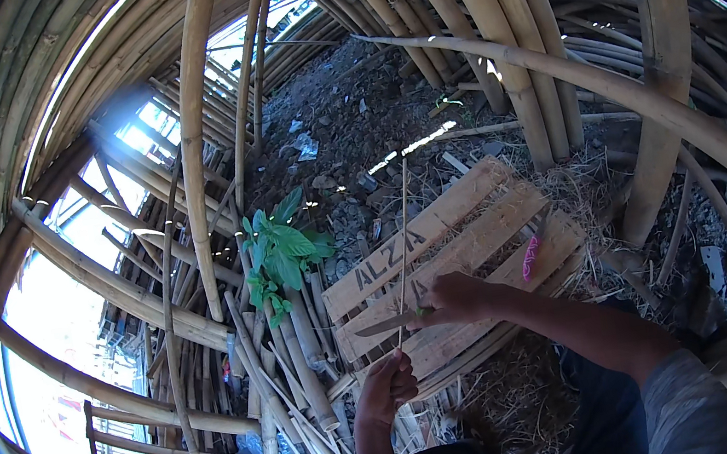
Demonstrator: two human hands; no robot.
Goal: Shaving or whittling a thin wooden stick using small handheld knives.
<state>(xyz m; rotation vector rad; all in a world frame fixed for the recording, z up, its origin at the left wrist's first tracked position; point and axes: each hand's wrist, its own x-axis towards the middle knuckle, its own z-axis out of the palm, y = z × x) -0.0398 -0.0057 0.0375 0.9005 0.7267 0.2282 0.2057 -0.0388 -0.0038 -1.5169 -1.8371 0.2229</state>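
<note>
My left hand (388, 385) is closed round the lower end of a thin bamboo strip (404, 244), which points up and away from me. In my right hand (451, 298) is a knife; its broad blade (383, 325) reaches left across the strip just above my left fist. Part of the knife's green handle (424, 311) shows at my fingers, the rest being hidden by them. Beneath both hands lies a slatted wooden pallet (468, 246) with dark stencilled lettering and a pink mark.
Leafy green plant (281, 250) grows left of the pallet, beside cut bamboo pieces (309, 379). Thick upright poles (197, 129) and a long slanting pole (585, 84) surround the spot. Straw and shavings (521, 391) cover the ground near my legs; rubble (321, 121) lies beyond.
</note>
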